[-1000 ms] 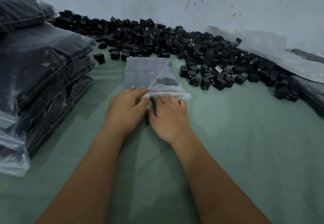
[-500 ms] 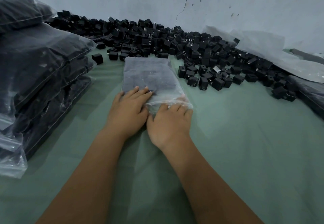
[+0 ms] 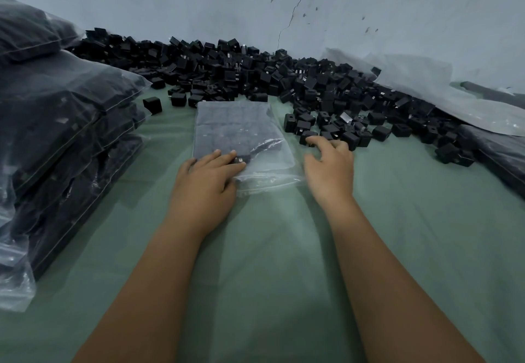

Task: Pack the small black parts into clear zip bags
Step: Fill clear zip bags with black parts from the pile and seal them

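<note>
A clear zip bag (image 3: 238, 132) lies flat on the green cloth in the middle, with rows of small black parts inside and its open mouth toward me. My left hand (image 3: 206, 182) rests on the bag's near left corner, fingers straight, beside a black part at the opening. My right hand (image 3: 329, 164) is off the bag, to its right, with curled fingertips touching loose black parts (image 3: 309, 135) at the near edge of the big pile (image 3: 284, 78). Whether it holds one I cannot tell.
Filled bags (image 3: 56, 135) are stacked high on the left. Empty clear bags (image 3: 426, 90) lie at the back right against the cracked wall, and another dark filled bag (image 3: 500, 158) sits at the right edge. Green cloth (image 3: 270, 249) covers the surface near me.
My right hand has left the bag's mouth and moved right and forward to the loose parts. The left hand has stayed on the bag.
</note>
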The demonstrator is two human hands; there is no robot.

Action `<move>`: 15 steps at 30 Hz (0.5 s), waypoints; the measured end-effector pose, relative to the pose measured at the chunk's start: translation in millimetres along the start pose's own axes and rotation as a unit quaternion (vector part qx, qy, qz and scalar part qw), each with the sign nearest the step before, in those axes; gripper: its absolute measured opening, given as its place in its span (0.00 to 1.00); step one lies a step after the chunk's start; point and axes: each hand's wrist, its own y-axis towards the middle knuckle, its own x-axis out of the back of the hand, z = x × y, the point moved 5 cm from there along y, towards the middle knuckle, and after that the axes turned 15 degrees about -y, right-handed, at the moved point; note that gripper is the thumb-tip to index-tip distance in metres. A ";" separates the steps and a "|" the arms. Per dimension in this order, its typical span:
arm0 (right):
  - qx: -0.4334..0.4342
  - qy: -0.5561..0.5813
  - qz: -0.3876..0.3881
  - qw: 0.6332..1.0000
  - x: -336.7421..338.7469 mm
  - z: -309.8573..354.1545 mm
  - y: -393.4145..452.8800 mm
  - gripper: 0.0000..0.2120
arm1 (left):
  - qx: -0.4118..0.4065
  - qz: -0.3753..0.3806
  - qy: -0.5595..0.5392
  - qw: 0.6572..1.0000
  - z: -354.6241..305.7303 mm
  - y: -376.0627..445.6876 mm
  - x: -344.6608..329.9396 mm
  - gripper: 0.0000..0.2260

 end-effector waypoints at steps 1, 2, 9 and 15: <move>-0.006 -0.010 0.034 0.999 -4.9 -5.1 6.4 0.21 | 0.000 -0.001 0.000 1.000 0.0 0.0 -0.1 0.20; -0.010 -0.018 0.058 0.998 -8.5 -8.0 12.2 0.22 | 0.001 -0.001 0.001 1.000 0.1 0.3 -0.3 0.20; -0.044 -0.071 0.102 0.991 -18.9 -17.4 37.9 0.26 | 0.004 -0.004 -0.006 1.000 0.8 0.6 -1.2 0.20; -0.077 0.075 0.002 0.994 -13.1 -20.1 37.5 0.14 | 0.003 -0.002 -0.007 1.000 1.5 2.3 -0.3 0.20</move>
